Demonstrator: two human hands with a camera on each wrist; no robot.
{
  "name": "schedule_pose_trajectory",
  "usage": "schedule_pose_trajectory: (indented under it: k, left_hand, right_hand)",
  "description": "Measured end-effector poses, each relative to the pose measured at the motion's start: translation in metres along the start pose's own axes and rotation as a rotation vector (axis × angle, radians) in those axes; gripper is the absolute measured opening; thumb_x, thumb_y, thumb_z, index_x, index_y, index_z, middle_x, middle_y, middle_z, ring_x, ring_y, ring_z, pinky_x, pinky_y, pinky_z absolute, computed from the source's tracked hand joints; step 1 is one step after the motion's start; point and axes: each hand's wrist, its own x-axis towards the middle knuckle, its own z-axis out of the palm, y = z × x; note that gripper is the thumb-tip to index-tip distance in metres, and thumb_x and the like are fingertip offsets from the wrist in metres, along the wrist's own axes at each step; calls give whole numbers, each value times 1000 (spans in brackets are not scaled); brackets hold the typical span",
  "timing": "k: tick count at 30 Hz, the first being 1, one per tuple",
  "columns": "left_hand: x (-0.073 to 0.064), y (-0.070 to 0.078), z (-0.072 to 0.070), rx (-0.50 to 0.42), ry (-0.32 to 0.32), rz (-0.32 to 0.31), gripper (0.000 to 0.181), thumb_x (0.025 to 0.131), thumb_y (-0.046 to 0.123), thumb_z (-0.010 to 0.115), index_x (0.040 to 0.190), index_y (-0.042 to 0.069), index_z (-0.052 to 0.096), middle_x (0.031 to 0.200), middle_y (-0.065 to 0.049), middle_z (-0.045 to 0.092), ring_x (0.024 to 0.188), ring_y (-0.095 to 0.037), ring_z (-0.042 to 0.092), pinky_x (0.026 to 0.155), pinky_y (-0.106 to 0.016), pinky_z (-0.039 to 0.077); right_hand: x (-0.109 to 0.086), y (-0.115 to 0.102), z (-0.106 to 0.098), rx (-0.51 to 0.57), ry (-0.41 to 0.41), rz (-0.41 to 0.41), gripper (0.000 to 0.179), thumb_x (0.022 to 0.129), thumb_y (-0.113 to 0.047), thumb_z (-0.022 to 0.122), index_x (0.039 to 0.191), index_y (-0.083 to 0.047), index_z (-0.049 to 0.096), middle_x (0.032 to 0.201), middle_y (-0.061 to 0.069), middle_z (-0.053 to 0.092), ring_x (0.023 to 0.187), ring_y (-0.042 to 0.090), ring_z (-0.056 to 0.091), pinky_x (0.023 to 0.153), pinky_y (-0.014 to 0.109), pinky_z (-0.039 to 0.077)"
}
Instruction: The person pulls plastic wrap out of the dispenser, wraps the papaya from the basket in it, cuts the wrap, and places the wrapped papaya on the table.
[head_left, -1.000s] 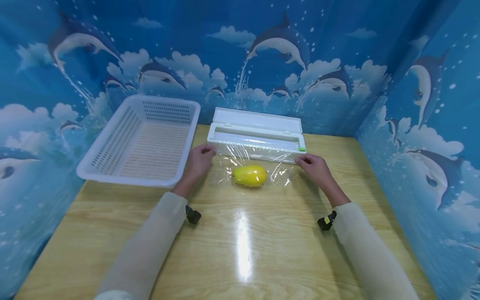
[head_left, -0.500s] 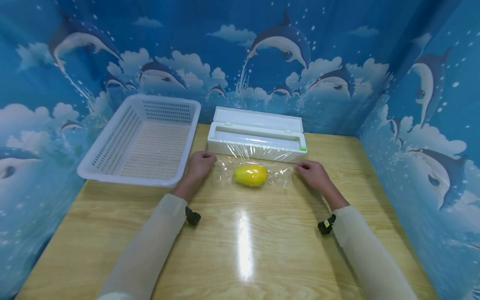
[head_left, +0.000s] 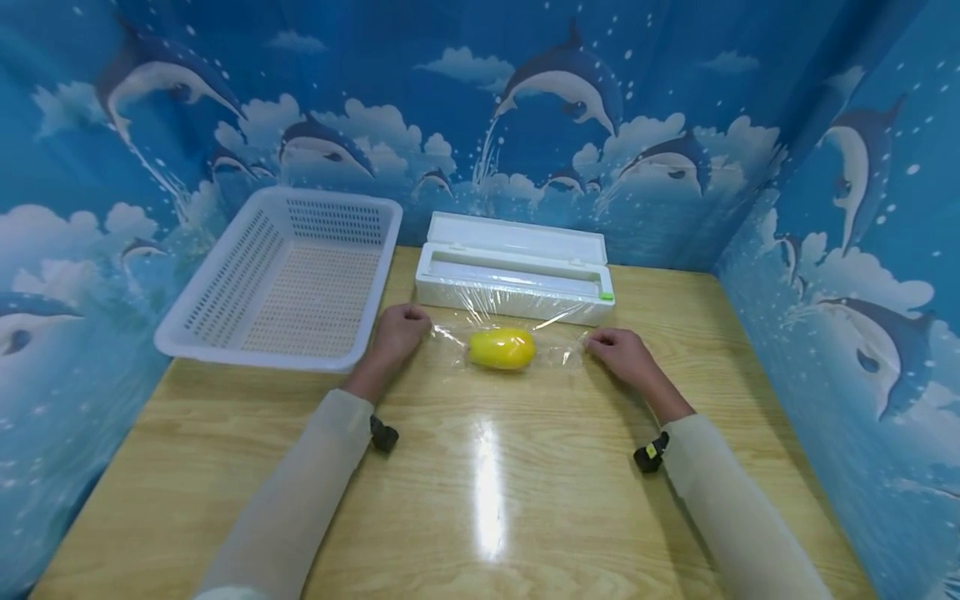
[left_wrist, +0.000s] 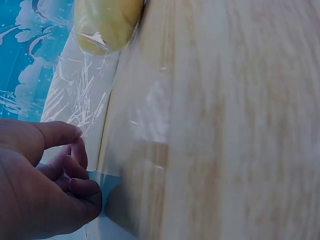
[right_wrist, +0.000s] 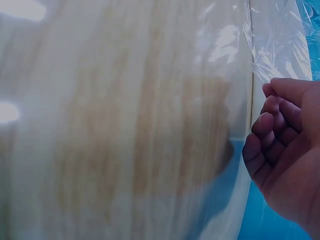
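Note:
A yellow papaya-like fruit [head_left: 502, 348] lies on the table under a clear sheet of plastic wrap [head_left: 555, 353]. The sheet runs from a white wrap dispenser [head_left: 517, 302] whose lid stands raised behind it. My left hand [head_left: 400, 335] pinches the wrap's left side between thumb and index finger. On the other side my right hand [head_left: 621, 352] pinches the right edge in the same way. In the left wrist view the fruit's end [left_wrist: 106, 25] shows through the creased film. Tight creases fan toward the right fingertips [right_wrist: 270, 82] in the right wrist view.
A white slotted plastic basket [head_left: 176, 337] stands on the left, close to my left forearm. Behind the wooden table [head_left: 570, 500] hangs a blue dolphin-print curtain [head_left: 450, 108], which also runs along both sides. A green piece [head_left: 606, 296] sits at the dispenser's right end.
Both hands have come down from beside the dispenser's front toward the fruit's level, drawing the wrap with them. The right hand has moved slightly inward in the last half second. The fruit stays put.

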Motion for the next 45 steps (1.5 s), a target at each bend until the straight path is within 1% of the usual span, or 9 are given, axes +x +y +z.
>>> schedule_pose_trajectory:
  k: [6,12,19,23,28,31,35,39,45]
  left_hand:
    - [0,-3,0,23,-9,15,12,92,13,67,102,8,69,105,-12,68,96,-27,61,85,-39,52]
    - [0,-6,-2,34,-28,38,11,93,14,68,102,8,68,105,-11,68,97,-27,61,87,-40,53]
    - [4,-9,-3,-67,-9,107,16,93,9,68,104,-2,71,106,-19,70,95,-26,61,86,-34,51]
    - [6,-9,-4,-100,3,89,20,93,10,67,107,-4,70,107,-18,68,96,-26,59,87,-33,49]
    - [5,-9,-4,-79,-6,66,25,95,15,66,115,0,67,115,-17,66,105,-28,59,95,-40,50]
    - [-1,-4,-4,-34,-2,75,29,97,23,65,122,8,66,120,-10,65,105,-27,60,91,-41,53]
    - [-14,8,1,1,31,168,29,97,26,65,123,13,66,121,-5,63,99,-23,58,83,-37,51]
    - [-29,16,9,-22,36,336,26,97,22,67,119,9,67,117,-8,62,98,-22,56,84,-36,51]
    - [-46,20,22,-29,-36,525,27,95,19,69,119,5,67,119,-12,60,103,-26,60,92,-42,53]
  right_hand:
    - [-1,2,1,-16,-20,20,28,101,-28,59,108,-4,71,98,10,68,79,18,52,70,30,43]
    - [-1,4,3,-17,-17,15,28,101,-29,60,108,-4,71,96,9,68,78,18,53,69,31,43]
    - [-1,5,1,109,-2,64,32,101,-31,60,108,-2,71,87,7,63,72,15,53,65,28,46]
    - [-1,5,-1,186,-3,76,32,101,-32,60,105,-1,69,76,2,57,63,13,52,58,26,46]
    - [-3,3,-2,213,24,78,34,101,-33,60,105,-1,69,75,4,57,61,12,51,55,26,45]
    - [-5,2,-4,192,52,80,34,102,-34,59,108,-2,68,82,8,60,65,14,52,58,26,46]
    - [-9,-3,-5,154,104,39,35,103,-34,57,116,-3,67,100,14,64,84,19,56,74,30,48]
    - [-16,-14,-4,163,190,-23,35,103,-33,59,119,-4,67,110,14,65,97,22,54,82,31,47]
    - [-32,-39,5,171,328,-263,25,101,-21,64,113,-1,71,105,11,67,92,12,57,77,15,47]
